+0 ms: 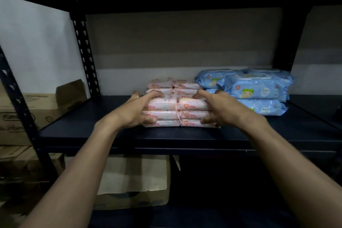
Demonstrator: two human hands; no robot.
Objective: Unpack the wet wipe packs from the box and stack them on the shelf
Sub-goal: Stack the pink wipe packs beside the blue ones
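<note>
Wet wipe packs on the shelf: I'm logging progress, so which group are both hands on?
The front pink stack, gripped between the left hand and the right hand; the blue packs sit untouched to its right.

Both bare forearms reach forward from the lower corners and converge toward centre, wrists roughly level, the 2 hands set apart. Left hand (136,111): back to camera, fingers (157,94) curled over the top of the pink packs (162,104), thumb hooked in low on the near face. Right hand (221,110): mirrors it on the other side, index finger laid along the top edge, thumb pressed low on the front.
</note>
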